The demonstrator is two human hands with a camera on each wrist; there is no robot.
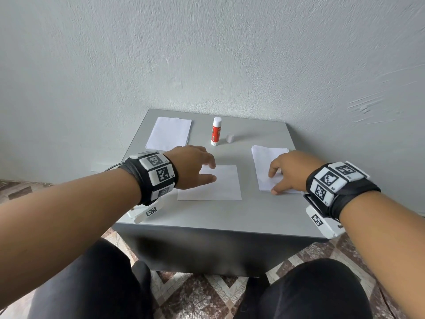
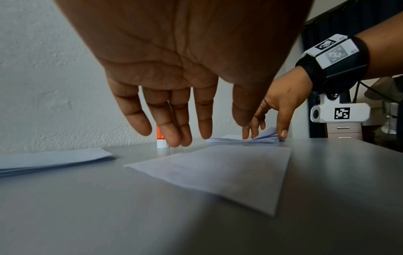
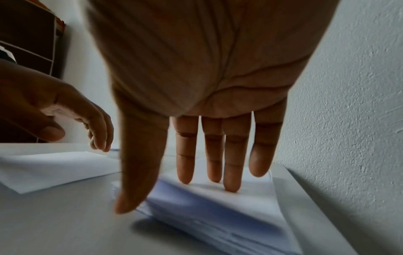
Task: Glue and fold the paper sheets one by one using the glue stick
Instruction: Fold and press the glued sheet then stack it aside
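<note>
A single white sheet (image 1: 216, 185) lies flat in the middle of the grey table (image 1: 207, 215). My left hand (image 1: 197, 166) hovers over its far left corner, fingers (image 2: 174, 124) straight and spread, holding nothing. My right hand (image 1: 285, 171) rests on the stack of white sheets (image 1: 262, 162) at the right. Its straight fingers (image 3: 231, 163) touch the top sheet, and the thumb (image 3: 135, 181) sits at the stack's near edge, where the top sheets (image 2: 266, 134) lift slightly. The red and white glue stick (image 1: 216, 131) stands uncapped at the back.
The glue stick's white cap (image 1: 230, 138) lies just right of it. Another pile of white paper (image 1: 169, 133) lies at the back left. A wall runs close behind and to the right of the table. My knees are below the front edge.
</note>
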